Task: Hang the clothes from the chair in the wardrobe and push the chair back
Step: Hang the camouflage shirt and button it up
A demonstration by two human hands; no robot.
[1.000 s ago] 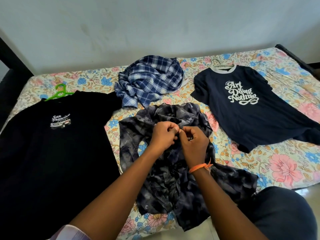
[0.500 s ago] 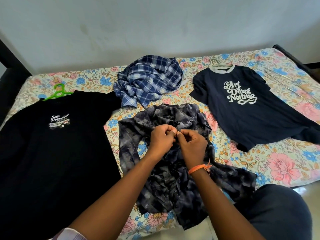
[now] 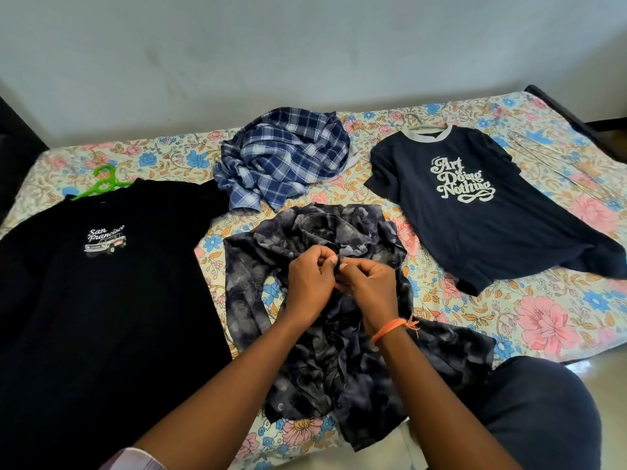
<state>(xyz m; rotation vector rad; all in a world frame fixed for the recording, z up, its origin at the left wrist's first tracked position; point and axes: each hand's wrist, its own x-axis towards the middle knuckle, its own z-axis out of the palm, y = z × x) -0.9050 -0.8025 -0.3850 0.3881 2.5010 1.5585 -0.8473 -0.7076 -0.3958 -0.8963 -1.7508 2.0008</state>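
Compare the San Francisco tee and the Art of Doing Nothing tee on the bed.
The San Francisco tee is black with a small chest print; the Art of Doing Nothing tee is navy with large lettering and a pale collar. The first is on a green hanger, the second on a pale hanger. Both lie flat.

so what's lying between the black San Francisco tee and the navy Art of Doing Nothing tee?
In the head view, between the black tee and the navy tee: the crumpled plaid shirt farther back, and the grey patterned shirt nearer, pinched by both hands.
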